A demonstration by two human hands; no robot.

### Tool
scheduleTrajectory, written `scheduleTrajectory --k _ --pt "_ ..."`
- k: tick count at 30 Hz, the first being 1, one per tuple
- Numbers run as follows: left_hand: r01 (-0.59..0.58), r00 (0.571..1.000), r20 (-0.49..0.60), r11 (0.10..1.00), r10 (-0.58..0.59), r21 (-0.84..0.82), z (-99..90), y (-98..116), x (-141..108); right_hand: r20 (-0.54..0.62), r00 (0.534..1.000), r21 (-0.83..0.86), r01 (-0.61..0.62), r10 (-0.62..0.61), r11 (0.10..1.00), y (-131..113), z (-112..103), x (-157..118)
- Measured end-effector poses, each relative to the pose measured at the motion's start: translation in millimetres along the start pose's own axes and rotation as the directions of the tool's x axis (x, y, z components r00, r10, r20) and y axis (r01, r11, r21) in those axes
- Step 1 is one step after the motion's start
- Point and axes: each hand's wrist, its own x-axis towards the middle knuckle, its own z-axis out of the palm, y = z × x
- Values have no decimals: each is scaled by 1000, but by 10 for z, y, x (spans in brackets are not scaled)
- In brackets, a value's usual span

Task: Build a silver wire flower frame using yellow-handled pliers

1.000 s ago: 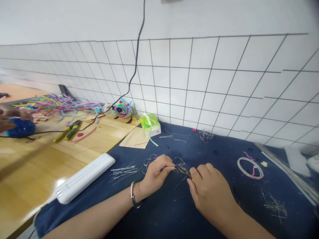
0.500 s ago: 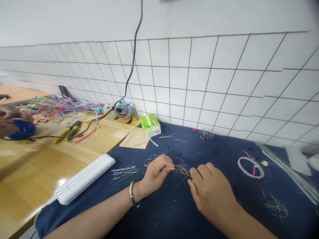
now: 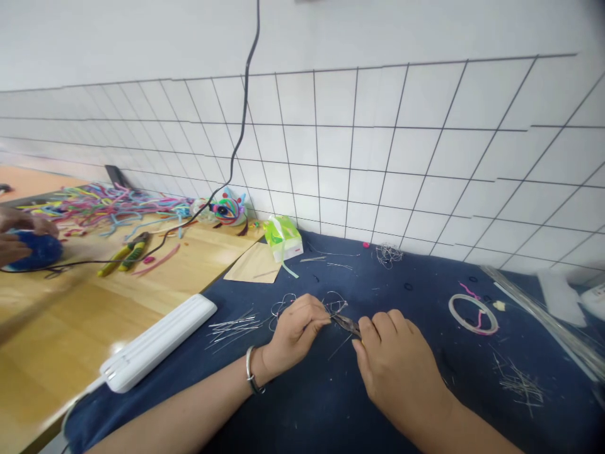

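Low over the dark blue cloth, my right hand (image 3: 394, 353) is closed around the handles of a pair of pliers (image 3: 346, 324). The jaws point left and meet my left fingertips. My left hand (image 3: 302, 329), with a silver bangle at the wrist, pinches a thin wire (image 3: 336, 304) that bends in loops beyond the fingers. Where exactly the jaws touch the wire is too small to tell. Left of my left hand, cut wire pieces (image 3: 235, 328) lie in a loose pile, and another wire loop (image 3: 282, 304) shows behind that hand.
A white lamp-like bar (image 3: 161, 343) lies on the left. Behind stand a tissue pack (image 3: 282, 238) and brown paper (image 3: 253, 263). A tape ring (image 3: 452, 309) and wire scraps (image 3: 522, 386) lie right. Yellow-handled pliers (image 3: 123, 255) rest on the wooden table, near another person's hands (image 3: 26, 230).
The view has shifted slightly. My hands keep nearly the same pose, and more of the looped wire shows beyond my left fingertips.
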Motion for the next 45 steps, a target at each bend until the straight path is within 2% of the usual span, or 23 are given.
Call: scheduleTrajectory --k 9,20,24,27,29,31,34,41,45 --pt "28 1000 -5 1000 -28 -9 16 -7 -12 7 1000 69 28 -29 997 34 8 -3" --pt "48 999 22 998 -48 -27 2 -18 13 6 999 74 36 -36 997 31 20 -4" --pt "172 983 79 982 -166 -77 -21 -35 53 -8 998 62 55 -54 997 70 68 6" --pt "317 948 67 936 -310 -153 -45 -77 87 -44 995 90 94 -91 991 153 121 36" --pt "390 920 47 893 -389 -225 -63 -110 108 -78 991 167 117 -105 979 221 174 60" --pt "416 906 53 860 -420 -296 -79 -135 126 -106 992 272 98 -71 957 278 242 79" --pt "403 912 82 836 -402 -372 -98 -158 143 -86 996 423 15 23 906 318 352 94" --pt "412 909 142 789 -392 -456 -128 -237 143 150 985 707 -169 89 687 256 520 68" --pt "433 901 203 772 -383 -466 -144 -268 143 203 977 777 -203 68 595 219 581 44"
